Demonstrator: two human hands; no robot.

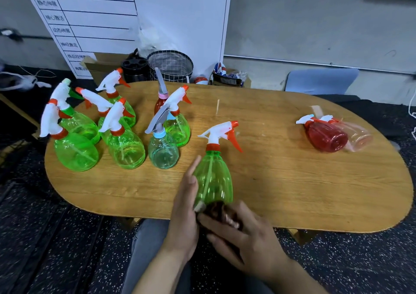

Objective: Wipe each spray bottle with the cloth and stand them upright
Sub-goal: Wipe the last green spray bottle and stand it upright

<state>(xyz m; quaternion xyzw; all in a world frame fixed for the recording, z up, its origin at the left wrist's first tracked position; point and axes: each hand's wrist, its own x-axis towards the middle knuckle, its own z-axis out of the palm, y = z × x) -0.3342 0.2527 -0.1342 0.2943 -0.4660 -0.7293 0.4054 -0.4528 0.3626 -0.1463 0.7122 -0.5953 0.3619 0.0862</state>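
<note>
A green spray bottle [213, 179] with a white and orange trigger head stands at the table's near edge, in front of me. My left hand [182, 221] lies against its left side with the fingers straight; the thumb is hidden. My right hand [243, 237] grips a dark cloth [216, 210] pressed to the bottle's base. Several bottles stand upright at the left: green ones [126, 149], a pale teal one [163, 153] and a red one [158, 107] behind. At the right a red bottle [324, 136] and a clear pink bottle [358, 136] lie on their sides.
The oval wooden table [292, 192] has bare surface in its middle and right front. Behind it on the floor are a mesh basket [171, 65], a black holder [135, 67], a cardboard box [101, 64] and a whiteboard [112, 12]. A blue chair [322, 80] stands at the back right.
</note>
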